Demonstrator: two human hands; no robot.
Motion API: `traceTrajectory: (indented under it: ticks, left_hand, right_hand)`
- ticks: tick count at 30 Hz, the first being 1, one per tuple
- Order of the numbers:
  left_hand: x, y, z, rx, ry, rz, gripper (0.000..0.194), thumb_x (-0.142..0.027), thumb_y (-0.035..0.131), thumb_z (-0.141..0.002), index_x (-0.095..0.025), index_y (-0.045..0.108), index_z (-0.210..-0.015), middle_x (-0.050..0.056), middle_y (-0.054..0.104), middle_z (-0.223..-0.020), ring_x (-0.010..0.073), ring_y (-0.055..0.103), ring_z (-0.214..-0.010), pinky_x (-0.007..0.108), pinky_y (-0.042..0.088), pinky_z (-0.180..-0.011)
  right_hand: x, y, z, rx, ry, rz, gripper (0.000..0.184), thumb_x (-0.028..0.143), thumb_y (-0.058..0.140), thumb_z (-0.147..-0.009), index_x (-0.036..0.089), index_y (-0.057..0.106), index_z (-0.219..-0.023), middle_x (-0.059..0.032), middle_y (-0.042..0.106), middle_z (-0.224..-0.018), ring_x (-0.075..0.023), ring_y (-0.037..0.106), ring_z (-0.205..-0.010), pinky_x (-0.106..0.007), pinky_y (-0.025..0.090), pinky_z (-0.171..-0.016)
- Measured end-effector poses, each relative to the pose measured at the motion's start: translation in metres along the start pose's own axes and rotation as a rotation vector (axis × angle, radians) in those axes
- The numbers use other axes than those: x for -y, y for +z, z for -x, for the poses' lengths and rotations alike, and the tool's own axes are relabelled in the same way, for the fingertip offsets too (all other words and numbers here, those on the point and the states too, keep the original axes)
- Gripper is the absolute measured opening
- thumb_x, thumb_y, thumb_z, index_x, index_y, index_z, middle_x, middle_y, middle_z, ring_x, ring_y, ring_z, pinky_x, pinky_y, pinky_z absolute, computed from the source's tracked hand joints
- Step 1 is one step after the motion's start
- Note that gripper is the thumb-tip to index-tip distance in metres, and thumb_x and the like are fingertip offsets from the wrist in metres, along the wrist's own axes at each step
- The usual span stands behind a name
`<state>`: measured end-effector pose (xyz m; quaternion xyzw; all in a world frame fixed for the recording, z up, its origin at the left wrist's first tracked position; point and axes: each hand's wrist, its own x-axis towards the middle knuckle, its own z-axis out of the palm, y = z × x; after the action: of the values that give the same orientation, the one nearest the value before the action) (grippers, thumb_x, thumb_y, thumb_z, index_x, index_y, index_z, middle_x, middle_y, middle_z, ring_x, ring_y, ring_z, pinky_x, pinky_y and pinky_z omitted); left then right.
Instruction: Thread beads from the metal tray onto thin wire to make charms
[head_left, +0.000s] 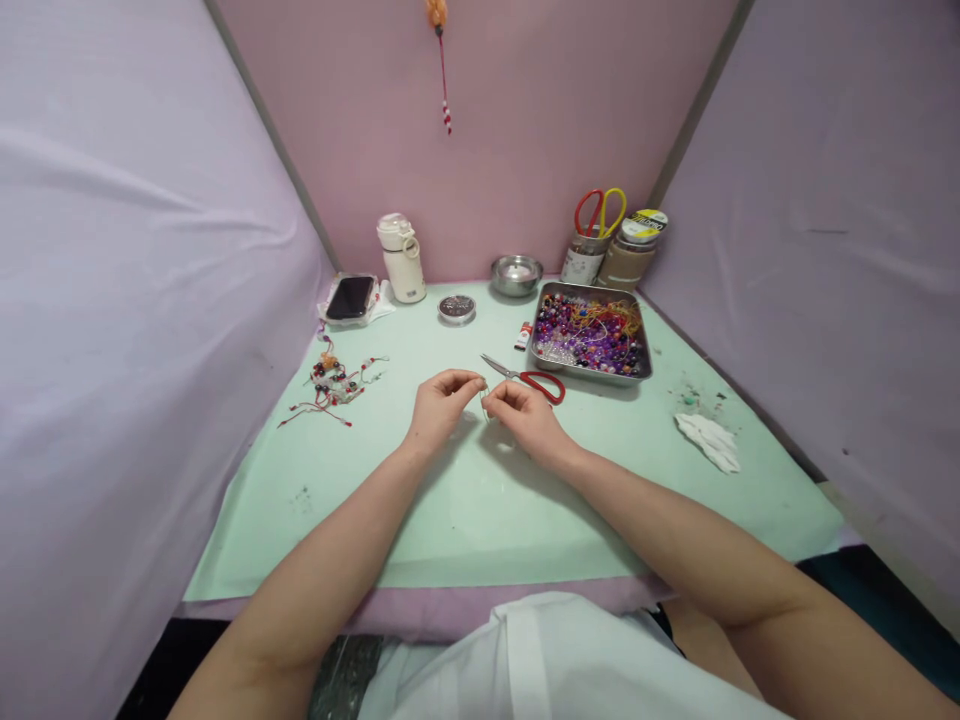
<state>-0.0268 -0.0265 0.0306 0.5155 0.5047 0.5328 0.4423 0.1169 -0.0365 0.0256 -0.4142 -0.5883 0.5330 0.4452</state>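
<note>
A thin yellowish-green cord [484,408] runs between my two hands above the middle of the table. My left hand [446,402] pinches it between thumb and fingertips. Close beside it, my right hand [525,415] is closed on the same cord with thumb and forefinger. Just beyond my hands lie red-handled scissors [541,384], blades pointing to the left. At the back right, a metal tray [592,377] holds many purple, clear and dark beads [577,335] with tangled orange and yellow threads.
Finished-looking beaded cords [334,382] lie at left. Along the back stand a phone [351,298], a cream bottle [403,265], a round tin [457,309], a metal bowl [516,276] and a cup of scissors [583,258]. A crumpled tissue [707,441] lies at right.
</note>
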Motion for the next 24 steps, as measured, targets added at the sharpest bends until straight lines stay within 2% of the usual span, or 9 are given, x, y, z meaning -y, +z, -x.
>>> traceTrajectory:
  ticks: [13,24]
  left_hand:
    - [0.0019,0.0,0.0017,0.006,0.039,-0.069,0.016,-0.031,0.068,-0.069,-0.017,0.07,-0.076,0.005,0.07,-0.079,0.0157,0.06,-0.075,0.029,0.045,-0.075]
    - [-0.0025,0.003,0.0062,0.009,0.109,-0.212,0.011,-0.026,0.063,-0.072,-0.018,0.07,-0.076,0.003,0.07,-0.077,0.0144,0.056,-0.07,0.027,0.043,-0.069]
  right_hand:
    - [-0.0037,-0.0018,-0.0026,0.024,0.116,-0.104,0.027,0.04,0.062,-0.073,0.019,0.047,-0.063,0.0048,0.046,-0.059,-0.0085,0.035,-0.052,-0.023,0.027,-0.049]
    - [-0.0072,-0.0033,-0.0058,-0.005,0.12,-0.246,0.034,0.048,0.068,-0.069,0.018,0.051,-0.068,0.0044,0.047,-0.062,-0.0085,0.038,-0.054,-0.023,0.03,-0.05]
